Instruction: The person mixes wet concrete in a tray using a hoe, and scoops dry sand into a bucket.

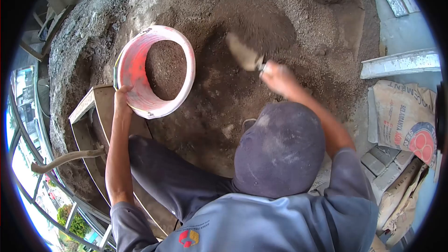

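My left hand (122,99) grips the near left edge of a pink-and-white bucket (135,72). The bucket stands tilted on the sand, and grey-brown sand (167,67) shows through its round opening. My right hand (279,80), slightly blurred, is closed around the handle of a trowel (243,53). The trowel's sand-coated blade points up and left, over a hollow in the dark sand pile (254,21). Between bucket and trowel lies a stretch of loose dark sand. A dusty dark cap (280,151) and a grey-blue shirt fill the lower middle.
A wooden box (103,112) stands by the left forearm, with a curved wooden handle (70,158) nearby. On the right are a cement bag (401,116), grey blocks (380,158), torn paper sacks (401,196) and a metal channel (401,64). Metal railings (23,144) run along the left.
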Demonstrator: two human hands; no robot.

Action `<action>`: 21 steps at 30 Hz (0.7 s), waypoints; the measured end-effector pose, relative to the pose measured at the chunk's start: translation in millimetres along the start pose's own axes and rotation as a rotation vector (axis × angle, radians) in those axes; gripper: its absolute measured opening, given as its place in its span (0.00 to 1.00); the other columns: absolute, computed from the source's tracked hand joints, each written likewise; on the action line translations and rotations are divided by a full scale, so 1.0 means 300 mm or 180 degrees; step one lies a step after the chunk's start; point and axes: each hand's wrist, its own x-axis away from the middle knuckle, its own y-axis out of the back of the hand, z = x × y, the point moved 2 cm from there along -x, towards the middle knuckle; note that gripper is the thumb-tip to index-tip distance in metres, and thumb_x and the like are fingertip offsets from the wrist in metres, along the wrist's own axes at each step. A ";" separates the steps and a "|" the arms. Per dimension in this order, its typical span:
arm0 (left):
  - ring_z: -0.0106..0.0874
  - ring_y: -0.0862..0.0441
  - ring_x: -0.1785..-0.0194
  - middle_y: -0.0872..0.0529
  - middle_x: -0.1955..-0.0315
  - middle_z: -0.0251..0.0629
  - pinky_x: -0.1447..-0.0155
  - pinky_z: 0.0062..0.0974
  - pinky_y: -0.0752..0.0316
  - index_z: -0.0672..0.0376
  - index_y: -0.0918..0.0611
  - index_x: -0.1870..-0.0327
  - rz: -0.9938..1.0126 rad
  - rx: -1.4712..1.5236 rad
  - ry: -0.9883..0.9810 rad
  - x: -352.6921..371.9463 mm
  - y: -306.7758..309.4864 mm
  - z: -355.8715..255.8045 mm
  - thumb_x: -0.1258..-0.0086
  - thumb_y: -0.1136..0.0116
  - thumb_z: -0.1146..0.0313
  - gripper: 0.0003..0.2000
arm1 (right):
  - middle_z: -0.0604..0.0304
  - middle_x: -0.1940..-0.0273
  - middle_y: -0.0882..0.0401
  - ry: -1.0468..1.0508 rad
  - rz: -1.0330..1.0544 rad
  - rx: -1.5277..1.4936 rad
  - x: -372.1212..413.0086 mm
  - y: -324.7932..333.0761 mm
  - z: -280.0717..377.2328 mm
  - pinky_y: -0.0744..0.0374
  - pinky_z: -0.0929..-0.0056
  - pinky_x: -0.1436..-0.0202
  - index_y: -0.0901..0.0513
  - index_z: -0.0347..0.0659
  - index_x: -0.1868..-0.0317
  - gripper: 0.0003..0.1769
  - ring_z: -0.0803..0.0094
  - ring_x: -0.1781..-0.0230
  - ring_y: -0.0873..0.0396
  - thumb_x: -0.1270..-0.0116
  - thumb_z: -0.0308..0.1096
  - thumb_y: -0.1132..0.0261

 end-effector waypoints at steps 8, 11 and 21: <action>0.45 0.15 0.49 0.15 0.53 0.50 0.39 0.43 0.20 0.73 0.23 0.44 0.0005 0.0276 -0.0088 0.009 -0.370 0.088 0.39 0.45 0.78 0.20 | 0.37 0.55 0.12 -0.1066 -0.0295 -0.0091 -0.282 0.174 -0.165 0.14 0.48 0.50 0.16 0.30 0.51 0.22 0.43 0.53 0.12 0.27 0.41 0.45; 0.44 0.16 0.49 0.17 0.52 0.50 0.42 0.43 0.20 0.75 0.24 0.44 -0.0098 0.0331 -0.0204 0.065 -0.524 0.049 0.38 0.44 0.79 0.19 | 0.32 0.51 0.16 -0.0922 -0.0728 0.0020 -0.386 0.250 -0.209 0.20 0.44 0.40 0.15 0.30 0.54 0.21 0.36 0.47 0.18 0.33 0.42 0.41; 0.44 0.17 0.45 0.19 0.46 0.53 0.39 0.39 0.21 0.76 0.25 0.39 -0.0273 0.0484 -0.0355 0.147 -0.756 -0.076 0.38 0.40 0.77 0.24 | 0.35 0.55 0.14 -0.0563 -0.0940 0.0207 -0.293 0.435 -0.126 0.19 0.45 0.46 0.17 0.32 0.54 0.20 0.37 0.52 0.16 0.34 0.42 0.40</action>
